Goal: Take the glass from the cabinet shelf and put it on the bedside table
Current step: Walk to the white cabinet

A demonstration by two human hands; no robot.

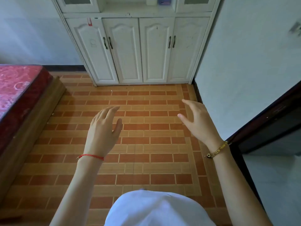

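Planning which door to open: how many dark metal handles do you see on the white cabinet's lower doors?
4: two dark metal handles side by side where the left pair of doors meets, two where the right pair meets. Upper doors are cut off, so more may exist.

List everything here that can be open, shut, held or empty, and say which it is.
left hand: open, empty
right hand: open, empty
lower cabinet doors: all four shut
upper glass-front doors: shut
open shelf: holds a white object and a blue one, cut off at the frame's top; no glass visible
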